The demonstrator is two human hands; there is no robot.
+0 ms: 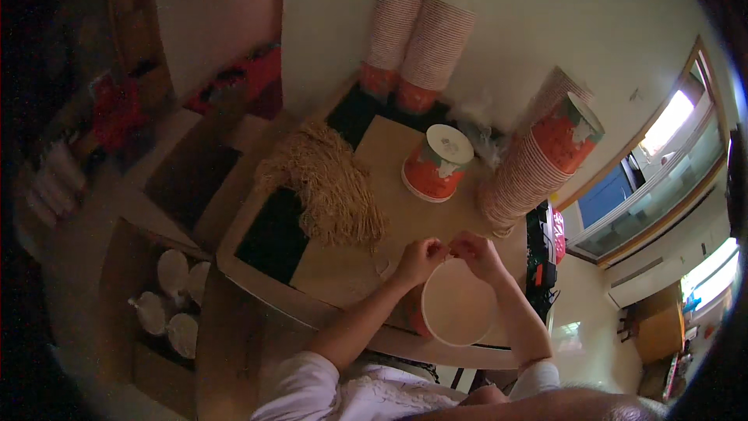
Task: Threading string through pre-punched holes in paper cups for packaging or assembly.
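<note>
from afar i see the tub (pixel 461 304) just bodyward of left hand (pixel 421 260) and right hand (pixel 478 257), fingertips together (whether pinching anything, i can't tell).

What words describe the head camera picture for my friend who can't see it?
A person's left hand and right hand are close together at the far rim of an open orange tub on a table. Beyond them are a heap of tan strings, an upside-down orange tub and tall stacks of nested tubs.
</note>
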